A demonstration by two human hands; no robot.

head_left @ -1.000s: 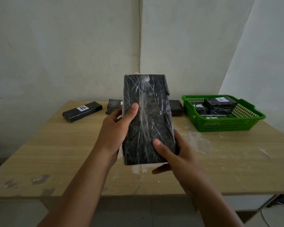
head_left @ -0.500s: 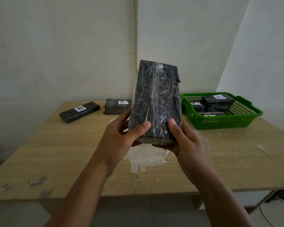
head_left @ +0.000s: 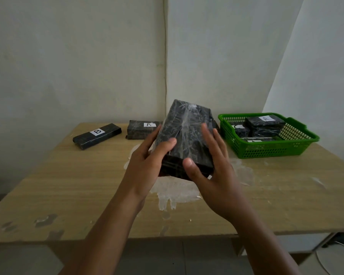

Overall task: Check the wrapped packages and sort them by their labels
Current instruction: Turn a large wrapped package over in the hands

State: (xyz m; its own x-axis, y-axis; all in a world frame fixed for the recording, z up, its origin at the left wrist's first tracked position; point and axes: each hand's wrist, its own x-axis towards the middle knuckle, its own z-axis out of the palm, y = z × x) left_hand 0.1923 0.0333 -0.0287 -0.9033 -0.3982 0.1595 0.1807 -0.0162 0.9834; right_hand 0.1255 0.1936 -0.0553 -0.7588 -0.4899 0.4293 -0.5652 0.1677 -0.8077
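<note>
Over the table (head_left: 68,185), our left hand (head_left: 147,161) grips the package (head_left: 187,139) with thumb on top; our right hand (head_left: 211,171) steadies it, fingers straight.

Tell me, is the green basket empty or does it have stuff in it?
Not empty. The green basket holds several black wrapped packages; the top package shows a white A label.

A light wooden table (head_left: 68,185) with chipped, white-smeared patches carries a long black wrapped package labelled B (head_left: 96,135) at far left, a blocky black wrapped package labelled A (head_left: 142,129) beside it, and a green plastic mesh basket (head_left: 270,149) at far right.
</note>
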